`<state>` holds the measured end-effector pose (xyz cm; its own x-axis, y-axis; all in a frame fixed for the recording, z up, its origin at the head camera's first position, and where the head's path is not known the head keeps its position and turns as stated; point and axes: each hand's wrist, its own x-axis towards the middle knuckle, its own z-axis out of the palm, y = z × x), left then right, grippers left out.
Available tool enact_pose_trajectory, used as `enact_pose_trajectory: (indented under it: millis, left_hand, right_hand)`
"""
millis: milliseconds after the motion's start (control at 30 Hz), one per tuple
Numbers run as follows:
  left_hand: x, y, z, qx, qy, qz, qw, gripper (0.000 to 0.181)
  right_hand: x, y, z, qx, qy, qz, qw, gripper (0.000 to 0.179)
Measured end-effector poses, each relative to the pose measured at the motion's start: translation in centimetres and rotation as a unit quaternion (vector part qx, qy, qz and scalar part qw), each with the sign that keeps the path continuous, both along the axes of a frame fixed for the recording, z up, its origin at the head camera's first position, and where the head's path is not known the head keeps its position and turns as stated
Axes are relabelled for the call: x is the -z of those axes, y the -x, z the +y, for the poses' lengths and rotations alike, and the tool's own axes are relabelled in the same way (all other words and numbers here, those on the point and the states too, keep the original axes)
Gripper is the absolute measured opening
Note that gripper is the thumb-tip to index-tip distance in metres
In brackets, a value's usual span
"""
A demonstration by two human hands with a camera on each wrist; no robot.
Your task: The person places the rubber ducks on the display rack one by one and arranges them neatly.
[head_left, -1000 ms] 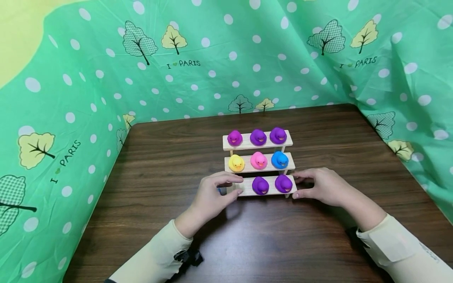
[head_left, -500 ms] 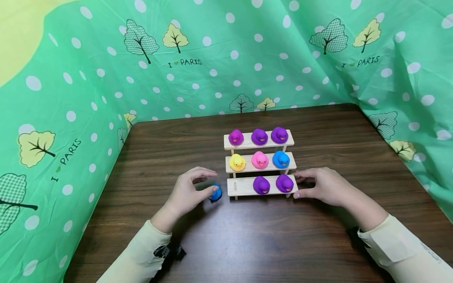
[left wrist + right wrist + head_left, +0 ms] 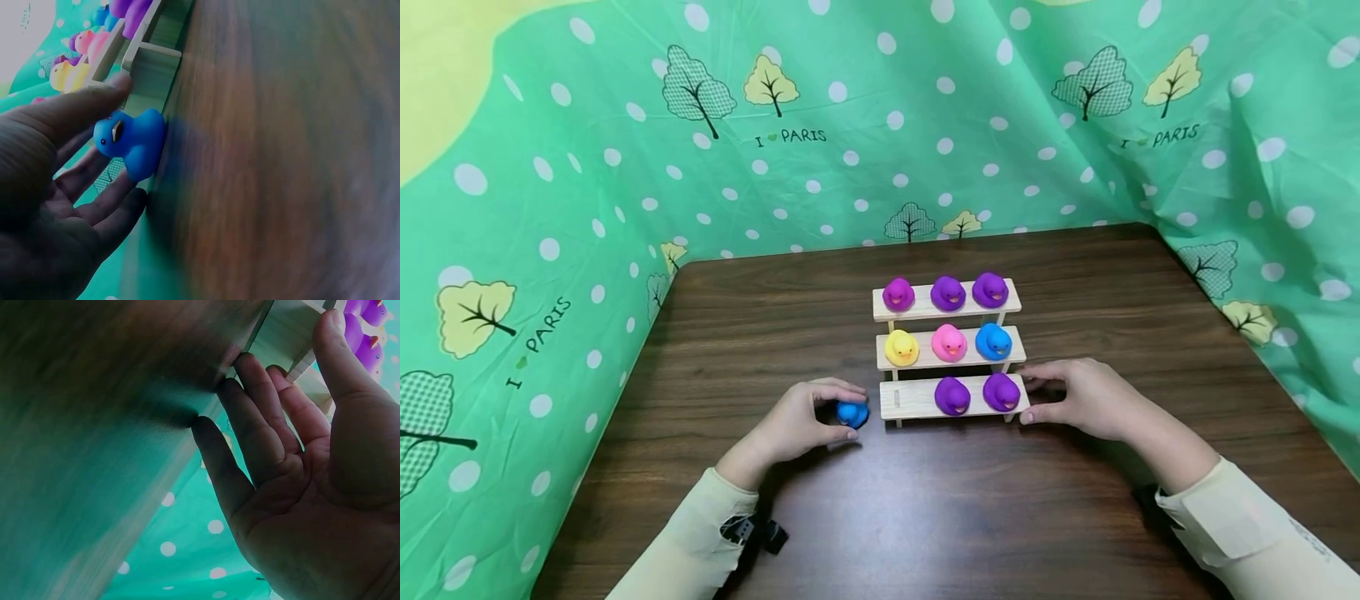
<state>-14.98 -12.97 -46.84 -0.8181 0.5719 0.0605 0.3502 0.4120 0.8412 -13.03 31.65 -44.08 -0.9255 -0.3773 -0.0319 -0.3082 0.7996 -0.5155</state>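
Observation:
In the head view a blue rubber duck sits on the table just left of the stepped wooden shelf. My left hand is around it, thumb on the near side and fingers on the far side. The left wrist view shows the duck upright on the wood, between the spread thumb and loosely bent fingers. At the shelf's right end is my right hand, thumb and fingers apart. Its fingertips reach the tabletop in the right wrist view, beside the shelf leg. Two purple ducks stand on the lowest step.
Yellow, pink and blue ducks line the middle step. A magenta duck and two purple ones occupy the top. Green patterned cloth borders the dark wooden table.
My left hand has drawn back leftward from the lowest step to the blue duck on the table, which has turned slightly. The right hand has stayed at the shelf's end.

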Motion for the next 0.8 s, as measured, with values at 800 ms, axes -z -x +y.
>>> enact_pose_trajectory:
  millis: [800]
  left_hand:
    - [0.29,-0.13,0.18,-0.052,0.008,0.013,0.9985,0.034]
  right_hand:
    - [0.26,0.03,0.06,-0.003,-0.002,0.010,0.9999,0.073]
